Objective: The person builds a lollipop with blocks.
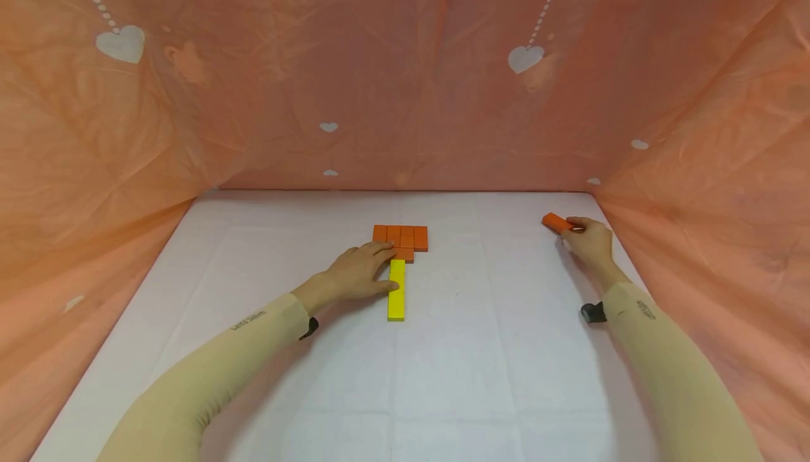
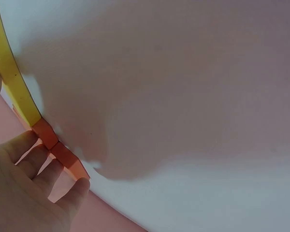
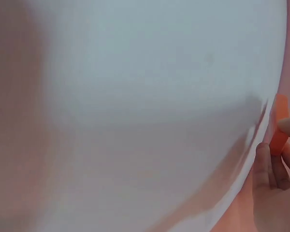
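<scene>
Orange blocks (image 1: 408, 237) stand side by side in a row near the middle back of the table, with a smaller orange block (image 1: 405, 255) in front of them. From there a long yellow block (image 1: 396, 300) runs towards me. My left hand (image 1: 357, 272) lies on their left side, its fairly straight fingertips touching the orange blocks (image 2: 63, 154) and its thumb against the yellow block (image 2: 12, 72). Out at the right, my right hand (image 1: 590, 240) pinches an orange block (image 1: 556, 223) between thumb and fingers; in the right wrist view this block (image 3: 281, 108) is at the far right edge.
A white cloth (image 1: 455, 377) covers the table. Pink-orange curtains (image 1: 405, 96) with white hearts hang at the back and both sides. The right hand is close to the table's right edge. A dark wrist camera (image 1: 593, 313) sticks out from the right sleeve.
</scene>
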`<move>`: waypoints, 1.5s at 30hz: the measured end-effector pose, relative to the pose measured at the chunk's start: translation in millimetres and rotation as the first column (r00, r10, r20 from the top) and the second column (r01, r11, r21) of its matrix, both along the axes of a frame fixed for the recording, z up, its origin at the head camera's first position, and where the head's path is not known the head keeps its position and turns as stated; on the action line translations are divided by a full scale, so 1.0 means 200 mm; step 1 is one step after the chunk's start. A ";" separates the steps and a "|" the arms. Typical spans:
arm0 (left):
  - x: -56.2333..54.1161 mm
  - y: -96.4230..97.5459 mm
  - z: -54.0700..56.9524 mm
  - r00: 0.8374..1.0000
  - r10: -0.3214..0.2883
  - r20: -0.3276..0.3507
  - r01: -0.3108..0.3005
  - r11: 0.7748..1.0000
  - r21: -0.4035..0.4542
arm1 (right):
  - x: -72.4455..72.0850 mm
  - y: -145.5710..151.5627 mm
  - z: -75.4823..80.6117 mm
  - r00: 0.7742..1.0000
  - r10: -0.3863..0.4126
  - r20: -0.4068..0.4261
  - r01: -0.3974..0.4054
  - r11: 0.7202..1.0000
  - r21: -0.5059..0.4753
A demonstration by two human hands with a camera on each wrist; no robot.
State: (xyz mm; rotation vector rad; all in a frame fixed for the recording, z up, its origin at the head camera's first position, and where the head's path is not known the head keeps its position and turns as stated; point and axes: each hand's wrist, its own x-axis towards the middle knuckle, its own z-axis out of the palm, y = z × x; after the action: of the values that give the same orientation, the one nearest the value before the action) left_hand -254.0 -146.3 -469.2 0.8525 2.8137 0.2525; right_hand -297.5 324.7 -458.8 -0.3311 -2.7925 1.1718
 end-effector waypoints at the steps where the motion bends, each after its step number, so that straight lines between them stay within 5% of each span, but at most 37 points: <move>1: 0.00 0.00 0.00 1.000 0.001 0.001 -0.001 1.000 -0.001 | 0.00 -0.01 0.00 1.000 0.010 -0.007 -0.010 1.000 -0.002; 10: 0.01 -0.01 0.00 1.000 -0.001 0.005 0.001 1.000 0.002 | -0.04 -0.18 0.06 0.990 0.118 -0.081 -0.121 0.992 -0.029; 25: 0.01 -0.01 0.01 1.000 0.012 0.012 -0.012 1.000 -0.008 | -0.22 -0.58 0.08 0.933 0.308 -0.188 -0.319 0.947 -0.035; 40: 0.00 -0.02 0.01 1.000 0.003 -0.006 -0.003 1.000 -0.005 | -0.31 -0.99 0.08 0.834 0.546 -0.085 -0.550 0.834 -0.046; 45: 0.01 -0.02 0.01 1.000 0.002 -0.003 -0.002 1.000 -0.006 | -0.32 -1.09 0.06 0.822 0.568 -0.046 -0.570 0.819 -0.061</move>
State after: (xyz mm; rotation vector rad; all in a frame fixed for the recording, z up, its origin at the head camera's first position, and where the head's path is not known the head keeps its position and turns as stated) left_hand -252.7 -149.5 -468.0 0.8500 2.8168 0.2423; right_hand -361.5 107.2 -447.7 0.5656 -2.9146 1.3572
